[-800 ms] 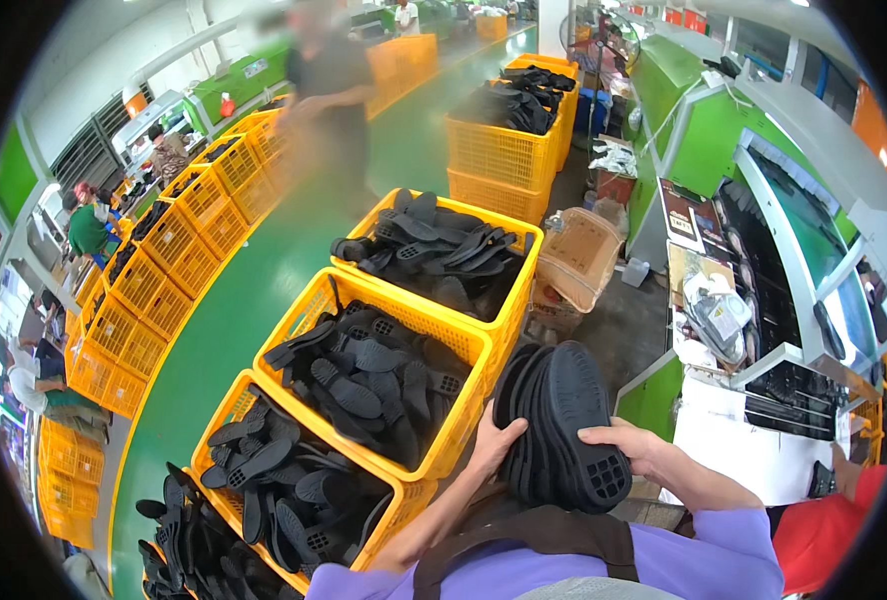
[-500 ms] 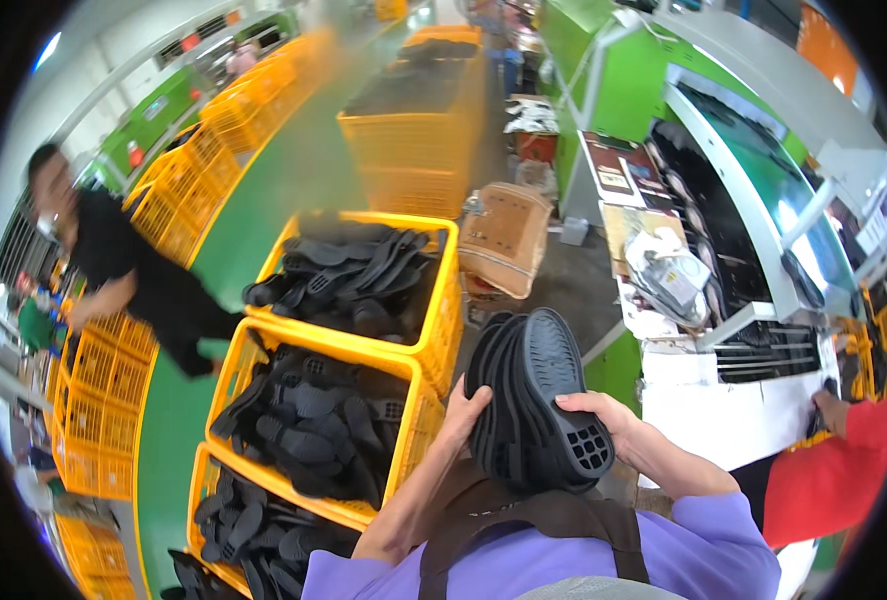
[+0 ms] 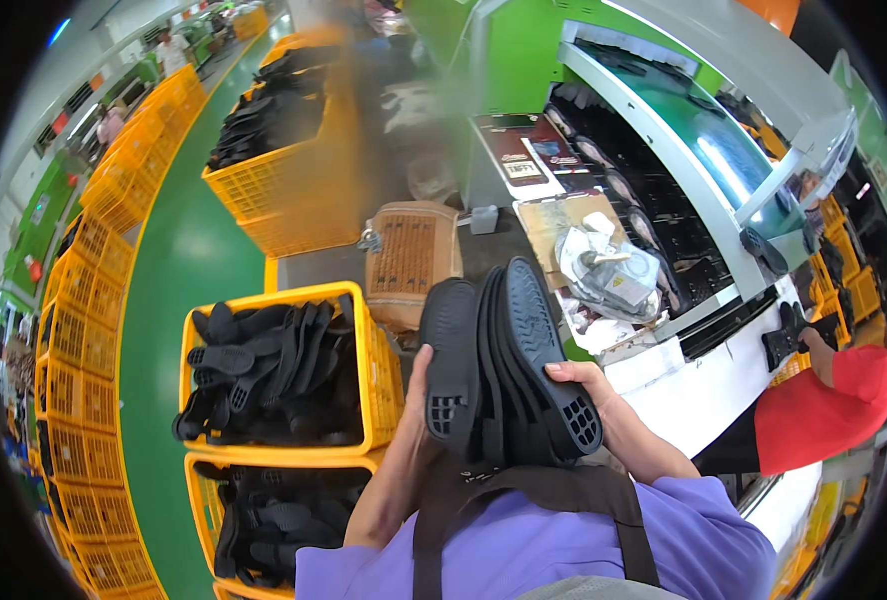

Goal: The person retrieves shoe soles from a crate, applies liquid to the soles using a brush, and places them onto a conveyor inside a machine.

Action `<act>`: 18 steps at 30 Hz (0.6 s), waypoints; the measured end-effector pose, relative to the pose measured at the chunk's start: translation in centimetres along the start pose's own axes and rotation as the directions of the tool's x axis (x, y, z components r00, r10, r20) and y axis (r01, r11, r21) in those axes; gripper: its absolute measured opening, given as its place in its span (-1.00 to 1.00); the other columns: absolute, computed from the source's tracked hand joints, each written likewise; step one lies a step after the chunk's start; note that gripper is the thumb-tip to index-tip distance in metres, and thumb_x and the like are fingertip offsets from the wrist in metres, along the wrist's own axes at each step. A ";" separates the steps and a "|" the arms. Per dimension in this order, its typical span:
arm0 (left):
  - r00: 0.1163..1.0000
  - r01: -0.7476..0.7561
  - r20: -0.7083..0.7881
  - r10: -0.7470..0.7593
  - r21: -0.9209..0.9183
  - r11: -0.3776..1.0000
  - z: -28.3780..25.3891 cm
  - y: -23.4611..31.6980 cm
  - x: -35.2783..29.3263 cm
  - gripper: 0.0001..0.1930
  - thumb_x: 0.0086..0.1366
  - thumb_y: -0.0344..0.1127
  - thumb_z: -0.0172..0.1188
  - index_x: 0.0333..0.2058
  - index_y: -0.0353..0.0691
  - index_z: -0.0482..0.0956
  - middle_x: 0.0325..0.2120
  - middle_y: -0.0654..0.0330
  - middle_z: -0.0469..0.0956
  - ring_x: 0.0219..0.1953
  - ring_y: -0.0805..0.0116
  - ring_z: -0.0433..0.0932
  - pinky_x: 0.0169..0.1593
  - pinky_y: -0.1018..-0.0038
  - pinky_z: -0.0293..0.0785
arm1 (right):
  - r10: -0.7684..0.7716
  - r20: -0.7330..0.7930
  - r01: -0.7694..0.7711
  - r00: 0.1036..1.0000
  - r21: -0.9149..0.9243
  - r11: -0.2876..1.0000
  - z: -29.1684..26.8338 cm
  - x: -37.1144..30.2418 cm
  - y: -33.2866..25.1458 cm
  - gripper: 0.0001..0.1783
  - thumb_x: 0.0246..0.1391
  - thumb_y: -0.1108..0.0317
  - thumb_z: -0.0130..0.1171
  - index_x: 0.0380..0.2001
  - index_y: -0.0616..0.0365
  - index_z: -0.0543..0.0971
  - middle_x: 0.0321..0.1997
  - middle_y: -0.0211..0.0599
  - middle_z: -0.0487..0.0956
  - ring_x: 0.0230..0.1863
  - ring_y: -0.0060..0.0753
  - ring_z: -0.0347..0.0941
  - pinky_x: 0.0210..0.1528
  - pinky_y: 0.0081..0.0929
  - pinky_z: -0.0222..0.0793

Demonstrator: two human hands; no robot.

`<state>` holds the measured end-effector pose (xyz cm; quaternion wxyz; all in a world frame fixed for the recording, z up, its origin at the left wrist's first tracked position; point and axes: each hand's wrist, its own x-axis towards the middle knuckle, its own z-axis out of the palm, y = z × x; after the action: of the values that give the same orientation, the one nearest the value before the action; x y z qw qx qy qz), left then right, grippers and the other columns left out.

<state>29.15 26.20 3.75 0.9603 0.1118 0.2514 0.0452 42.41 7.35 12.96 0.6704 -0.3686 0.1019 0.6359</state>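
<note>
Between my two hands, in front of my chest, stands a row of several black shoe soles [image 3: 539, 340] pressed side by side, heel ends toward me. My left hand [image 3: 418, 405] is closed round the leftmost sole [image 3: 451, 350], whose tread and heel grid face up. My right hand [image 3: 592, 392] grips the rightmost sole with the thumb on its edge; the other fingers are hidden underneath. To the left, a yellow crate [image 3: 372, 375] holds many loose black soles [image 3: 264, 360], and a second yellow crate [image 3: 200, 500] of soles sits nearer me.
A white worktable [image 3: 689, 400] lies at right, beside a machine with a conveyor [image 3: 649, 190]. A plastic bag [image 3: 614, 275] rests on cardboard there. A co-worker in a red sleeve [image 3: 864, 400] holds a black sole. Ahead are a brown padded seat [image 3: 414, 250] and a yellow crate stack [image 3: 264, 190].
My view has swung to the right. The leftmost sole has tilted away from the others, so its tread now shows. The person in black has left the view.
</note>
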 end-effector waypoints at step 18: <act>0.986 -0.165 0.066 0.152 0.309 0.937 -3.6 11.7 28.0 -0.45 0.36 0.00 -0.16 0.12 -0.34 0.33 0.02 0.07 0.44 0.02 0.21 0.45 0.16 0.35 0.33 | -0.224 -0.331 0.347 0.917 0.382 0.857 -5.7 10.5 -16.8 -0.67 -0.03 0.30 0.24 -0.19 0.26 0.56 -0.28 -0.19 0.64 -0.37 -0.33 0.60 -0.24 -0.44 0.55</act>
<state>51.39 42.26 -9.72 0.9286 0.2835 0.2260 0.0795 61.64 13.32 8.66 0.8020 -0.3061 0.2761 0.4323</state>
